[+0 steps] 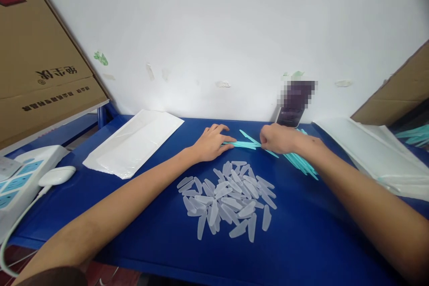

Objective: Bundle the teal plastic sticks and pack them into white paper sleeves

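Observation:
My left hand rests on the blue table with thumb and index finger closed on the left end of a few slim teal plastic sticks. At their right end, my right hand is curled closed on the teal sticks; its fingertips are partly hidden. One teal stick slants up behind the others, and another tip pokes out below the right hand. Beneath my right wrist lies a pile of similar teal sticks. Nearer to me, a loose heap of translucent plastic blade-shaped covers spreads over the table.
A white plastic bag lies at the left, beside a power strip with a white plug. A phone leans on the wall. At right are another clear-white bag and a cardboard box; a large carton stands left.

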Tool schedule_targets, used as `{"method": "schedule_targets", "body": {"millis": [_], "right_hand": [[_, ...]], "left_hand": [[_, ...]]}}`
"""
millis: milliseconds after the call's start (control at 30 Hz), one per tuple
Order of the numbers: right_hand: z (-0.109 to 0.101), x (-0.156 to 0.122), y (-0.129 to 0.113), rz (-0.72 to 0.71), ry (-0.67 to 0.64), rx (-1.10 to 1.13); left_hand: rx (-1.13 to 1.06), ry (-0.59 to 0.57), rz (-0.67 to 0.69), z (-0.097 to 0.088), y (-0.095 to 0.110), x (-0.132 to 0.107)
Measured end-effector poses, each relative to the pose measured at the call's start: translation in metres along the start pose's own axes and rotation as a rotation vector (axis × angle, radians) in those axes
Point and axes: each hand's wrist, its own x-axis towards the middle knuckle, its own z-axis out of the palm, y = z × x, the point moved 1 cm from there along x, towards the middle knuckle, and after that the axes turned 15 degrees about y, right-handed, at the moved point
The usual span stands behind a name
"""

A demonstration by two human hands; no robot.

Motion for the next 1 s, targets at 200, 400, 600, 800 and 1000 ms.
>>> {"method": "schedule_targets", "body": {"millis": [200,400,600,800,1000], "right_hand": [[0.009,0.015,0.005,-0.094,0.056,0.171],[0.024,0.026,-0.022,-0.250,0.183,0.470],[-0.024,0.012,-0.002,-0.013,0.454,0.749],[-0.043,-0.013,0.043,0.130,0.811,0.435],[0.011,-0.035,0.089,0.041,0.362,0.034]], "left_hand": [[-0.024,-0.062,-0.008,-0.019,-0.006,-0.023],[0.057,0.040,0.068,-0.021,-0.008,-0.035],[0.127,0.014,0.151,-0.018,-0.005,-0.026],[0.116,-0.102,0.156,-0.025,-0.009,-0.016],[0.085,-0.087,0.053,-0.035,-0.029,-0.030]]}}
